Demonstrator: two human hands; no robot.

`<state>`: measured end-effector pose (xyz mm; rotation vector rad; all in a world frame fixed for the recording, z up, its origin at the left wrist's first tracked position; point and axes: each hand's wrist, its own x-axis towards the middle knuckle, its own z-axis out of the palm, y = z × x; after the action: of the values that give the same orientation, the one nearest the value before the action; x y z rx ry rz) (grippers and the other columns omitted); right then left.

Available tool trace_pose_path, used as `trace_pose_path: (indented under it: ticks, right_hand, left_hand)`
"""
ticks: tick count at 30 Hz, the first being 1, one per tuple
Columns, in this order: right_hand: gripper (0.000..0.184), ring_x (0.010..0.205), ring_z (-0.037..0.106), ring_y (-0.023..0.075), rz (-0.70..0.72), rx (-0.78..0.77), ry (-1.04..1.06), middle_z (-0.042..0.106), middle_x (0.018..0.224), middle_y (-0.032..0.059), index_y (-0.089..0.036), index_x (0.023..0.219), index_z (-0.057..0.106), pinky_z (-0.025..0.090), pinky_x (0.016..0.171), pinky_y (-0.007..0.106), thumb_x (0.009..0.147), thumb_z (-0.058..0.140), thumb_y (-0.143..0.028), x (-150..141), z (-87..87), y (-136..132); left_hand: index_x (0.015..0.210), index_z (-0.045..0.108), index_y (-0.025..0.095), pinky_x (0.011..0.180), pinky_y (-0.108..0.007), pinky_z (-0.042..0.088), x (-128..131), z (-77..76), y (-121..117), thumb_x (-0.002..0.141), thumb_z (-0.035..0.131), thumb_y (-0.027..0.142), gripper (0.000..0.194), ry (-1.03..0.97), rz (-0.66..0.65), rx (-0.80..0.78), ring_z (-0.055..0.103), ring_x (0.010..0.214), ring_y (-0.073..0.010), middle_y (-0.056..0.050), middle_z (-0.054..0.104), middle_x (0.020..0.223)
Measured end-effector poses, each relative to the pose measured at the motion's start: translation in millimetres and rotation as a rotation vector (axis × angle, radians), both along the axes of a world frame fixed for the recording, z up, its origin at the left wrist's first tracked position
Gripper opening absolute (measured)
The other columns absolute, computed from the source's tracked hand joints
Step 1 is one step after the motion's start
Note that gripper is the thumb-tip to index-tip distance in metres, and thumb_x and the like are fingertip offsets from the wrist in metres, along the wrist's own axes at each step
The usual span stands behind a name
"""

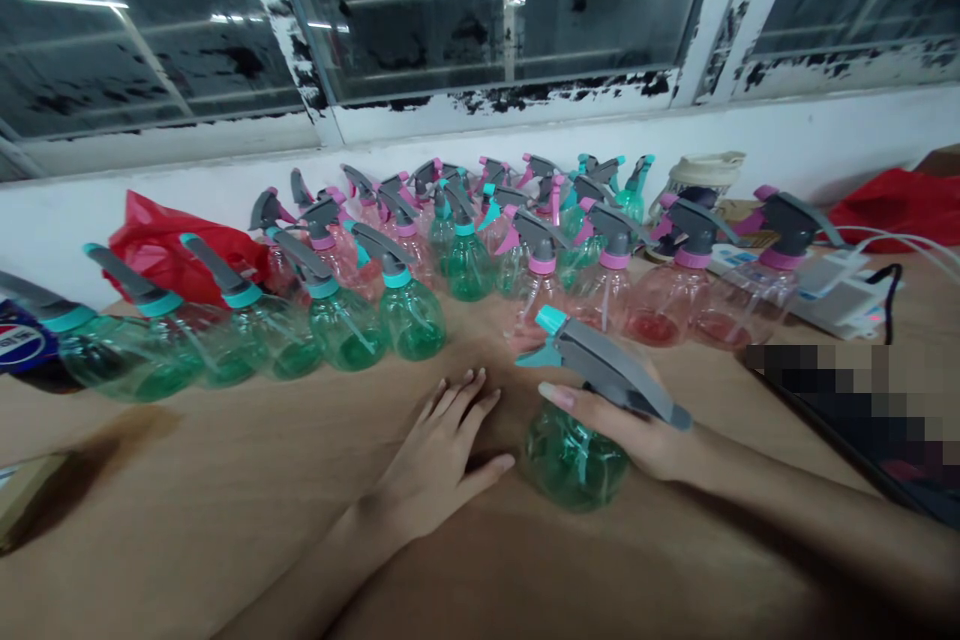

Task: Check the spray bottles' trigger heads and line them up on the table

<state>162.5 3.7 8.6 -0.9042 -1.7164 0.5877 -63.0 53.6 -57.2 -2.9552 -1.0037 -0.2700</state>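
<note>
My right hand (637, 430) is closed round the neck of a green spray bottle (574, 465) with a grey and teal trigger head. The bottle is close to upright, its nozzle facing left; whether its base touches the table cannot be told. My left hand (450, 450) lies flat on the wooden table (300, 480), fingers spread, just left of that bottle. Beyond it stands a green spray bottle (411, 320), the right end of a row of green ones. Pink spray bottles (652, 305) with pink collars line up behind my right hand.
More green and pink spray bottles crowd toward the wall. A red plastic bag (180, 245) and a dark drink bottle (30, 345) are at left, with a small box (34, 495) nearer. Right: a power strip (840, 295) with cables, a dark flat screen (840, 420), and another red bag (900, 210).
</note>
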Motion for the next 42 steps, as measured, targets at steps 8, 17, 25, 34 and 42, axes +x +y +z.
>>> trace_pose_path:
  ticks: [8,17,25,34,42]
  right_hand:
    - [0.021,0.084,0.065,0.0152,-0.003,-0.010,0.020,0.068,0.095,-0.0022,-0.028,0.103,0.063,0.052,0.073,0.027,0.083,0.064,-0.022,-0.9,-0.3,1.5]
    - [0.007,0.062,0.057,0.0093,-0.014,-0.055,0.015,0.060,0.074,-0.0046,-0.022,0.086,0.060,0.045,0.058,0.023,0.084,0.064,-0.028,-2.3,4.6,-0.1]
    - [0.009,0.075,0.063,0.0157,-0.043,-0.021,0.003,0.066,0.084,-0.0012,-0.025,0.092,0.062,0.051,0.068,0.031,0.084,0.062,-0.028,-2.4,4.3,0.9]
    - [0.021,0.076,0.062,0.0164,-0.107,0.038,-0.021,0.064,0.086,-0.0016,-0.026,0.104,0.058,0.050,0.070,0.030,0.083,0.063,-0.029,-2.9,-0.8,-0.1]
    - [0.012,0.057,0.050,0.0127,-0.178,0.074,-0.071,0.050,0.066,-0.0043,-0.025,0.076,0.053,0.045,0.054,0.027,0.083,0.061,-0.031,-4.2,-0.3,-1.0]
  left_hand:
    - [0.139,0.036,0.016,0.111,-0.050,0.030,-1.3,0.2,1.2,0.093,0.048,0.051,0.059,-0.006,-0.020,0.016,0.031,0.138,-0.0281,-0.014,0.036,0.149]
    - [0.140,0.036,0.017,0.110,-0.051,0.030,-0.5,-0.7,1.5,0.092,0.050,0.050,0.059,-0.032,-0.016,-0.005,0.033,0.137,-0.0288,-0.014,0.039,0.147]
    - [0.140,0.035,0.016,0.111,-0.051,0.028,1.1,3.2,-0.1,0.093,0.048,0.050,0.060,-0.002,-0.009,-0.031,0.031,0.138,-0.0282,-0.014,0.039,0.147]
    - [0.142,0.034,0.017,0.112,-0.050,0.028,-1.6,2.5,0.0,0.092,0.048,0.054,0.064,0.012,0.006,-0.036,0.030,0.138,-0.0289,-0.013,0.035,0.150]
    - [0.141,0.034,0.016,0.112,-0.052,0.026,-0.5,3.5,-0.4,0.090,0.049,0.055,0.066,0.007,0.001,-0.046,0.029,0.139,-0.0294,-0.014,0.035,0.149]
